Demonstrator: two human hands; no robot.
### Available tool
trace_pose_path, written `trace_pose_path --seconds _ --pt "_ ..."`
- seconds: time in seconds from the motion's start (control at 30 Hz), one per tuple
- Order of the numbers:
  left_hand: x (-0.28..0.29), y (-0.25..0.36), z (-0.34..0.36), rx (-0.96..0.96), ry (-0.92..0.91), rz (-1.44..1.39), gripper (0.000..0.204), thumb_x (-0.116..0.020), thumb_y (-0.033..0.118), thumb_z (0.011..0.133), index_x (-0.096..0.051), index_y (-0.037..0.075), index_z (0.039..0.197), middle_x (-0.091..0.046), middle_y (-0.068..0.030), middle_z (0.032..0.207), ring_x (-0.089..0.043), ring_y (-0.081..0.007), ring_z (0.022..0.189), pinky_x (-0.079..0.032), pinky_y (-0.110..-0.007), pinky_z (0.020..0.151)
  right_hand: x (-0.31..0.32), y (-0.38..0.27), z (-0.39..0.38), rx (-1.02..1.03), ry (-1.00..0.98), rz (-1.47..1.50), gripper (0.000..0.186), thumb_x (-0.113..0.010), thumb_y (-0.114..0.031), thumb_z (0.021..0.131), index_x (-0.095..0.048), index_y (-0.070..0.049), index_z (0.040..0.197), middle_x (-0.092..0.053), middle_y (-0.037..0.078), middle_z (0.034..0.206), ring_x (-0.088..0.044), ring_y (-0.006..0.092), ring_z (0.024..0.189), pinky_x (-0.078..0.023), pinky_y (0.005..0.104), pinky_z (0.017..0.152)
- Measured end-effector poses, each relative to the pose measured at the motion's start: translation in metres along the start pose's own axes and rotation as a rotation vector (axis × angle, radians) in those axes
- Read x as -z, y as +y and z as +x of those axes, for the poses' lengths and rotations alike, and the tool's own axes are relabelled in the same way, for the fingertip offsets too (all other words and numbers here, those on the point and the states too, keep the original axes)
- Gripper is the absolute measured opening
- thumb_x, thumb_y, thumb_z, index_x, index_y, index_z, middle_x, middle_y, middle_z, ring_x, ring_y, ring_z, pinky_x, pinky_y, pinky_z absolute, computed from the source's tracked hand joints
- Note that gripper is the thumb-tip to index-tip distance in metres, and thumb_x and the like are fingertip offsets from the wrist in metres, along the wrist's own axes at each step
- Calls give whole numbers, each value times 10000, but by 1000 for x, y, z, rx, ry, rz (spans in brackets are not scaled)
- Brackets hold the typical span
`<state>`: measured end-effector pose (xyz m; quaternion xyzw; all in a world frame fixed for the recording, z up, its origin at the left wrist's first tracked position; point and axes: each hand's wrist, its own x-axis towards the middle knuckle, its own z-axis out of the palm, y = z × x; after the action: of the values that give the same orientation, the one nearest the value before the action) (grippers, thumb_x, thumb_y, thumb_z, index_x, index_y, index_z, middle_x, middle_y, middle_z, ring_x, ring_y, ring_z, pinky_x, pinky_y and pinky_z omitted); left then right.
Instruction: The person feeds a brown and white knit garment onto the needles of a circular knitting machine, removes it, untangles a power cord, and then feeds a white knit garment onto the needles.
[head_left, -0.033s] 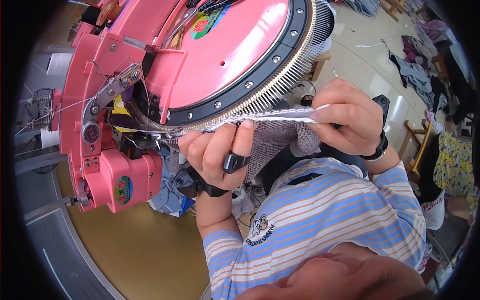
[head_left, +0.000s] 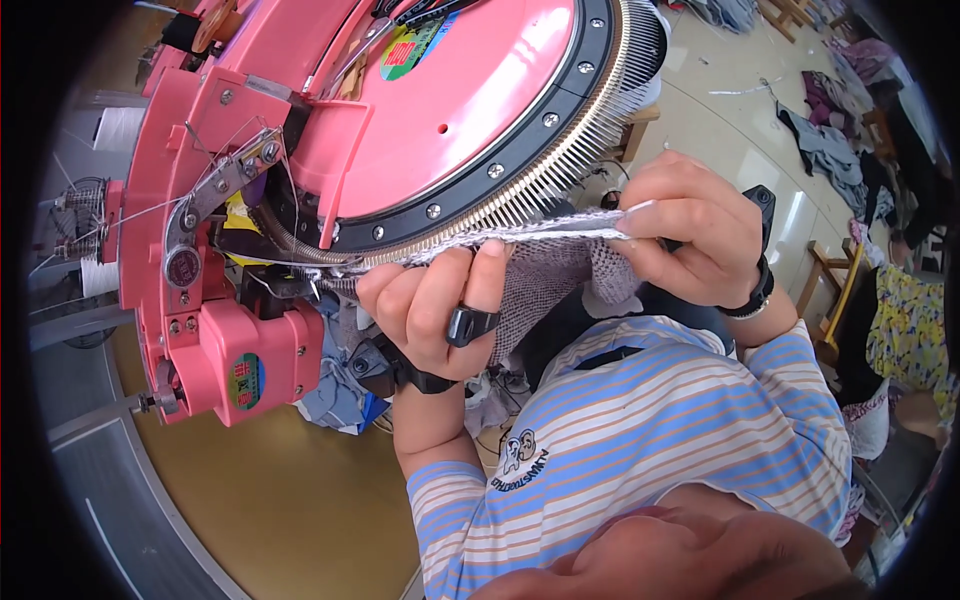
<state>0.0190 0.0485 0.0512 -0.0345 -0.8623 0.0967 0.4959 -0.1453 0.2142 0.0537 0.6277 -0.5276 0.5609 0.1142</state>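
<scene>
A pink circular linking machine (head_left: 470, 100) has a ring of fine metal needles (head_left: 590, 120) round its black-rimmed disc. A grey knit fabric (head_left: 545, 290) hangs at the near side of the ring, its pale, braided-looking edge (head_left: 560, 232) lying along the needles. My left hand (head_left: 430, 310) is closed on that edge just below the needles, fingers curled, with a black band on one finger. Farther right, my right hand (head_left: 700, 230) pinches the same edge between thumb and fingers, stretched out beside the ring.
The machine's pink housing (head_left: 230, 355) and thread arm (head_left: 225, 180) stand at the left, near white yarn cones (head_left: 115, 130). Wooden stools (head_left: 830, 290), heaped garments (head_left: 830, 160) and a yellow floral cloth (head_left: 905, 340) are on the right over a tiled floor.
My right hand has shifted slightly up and left with the fabric edge. My left hand stays in nearly the same place.
</scene>
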Motion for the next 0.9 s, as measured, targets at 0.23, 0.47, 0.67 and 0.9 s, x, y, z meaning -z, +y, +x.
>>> trace_pose_path --seconds 0.23,0.47,0.67,0.9 --pt "-5 24 11 60 81 148 152 -727 35 774 -685 100 905 -591 -11 877 -513 -185 733 -397 -332 664 -11 11 -2 91 163 -80 145 -699 23 710 -614 -25 816 -605 80 828 -606 245 717 -497 324 618" --pt "-7 43 28 58 117 187 66 -655 38 854 -643 3 909 -593 -101 906 -526 -258 751 -443 -374 666 -29 9 -17 68 195 169 109 -607 2 757 -572 -15 859 -545 116 892 -562 300 798 -467 375 703" --pt "-7 49 29 75 87 164 64 -639 16 858 -630 12 921 -594 -102 904 -542 -267 769 -444 -390 682 -44 12 -35 -37 24 223 250 -666 -133 766 -550 -5 947 -531 154 934 -522 321 829 -432 410 731" --pt "2 51 34 56 -29 157 74 -643 6 851 -623 -8 921 -593 -125 893 -541 -284 768 -428 -395 680 -17 12 -32 -171 94 371 219 -644 -215 861 -576 -8 841 -567 87 800 -529 255 736 -422 355 665"
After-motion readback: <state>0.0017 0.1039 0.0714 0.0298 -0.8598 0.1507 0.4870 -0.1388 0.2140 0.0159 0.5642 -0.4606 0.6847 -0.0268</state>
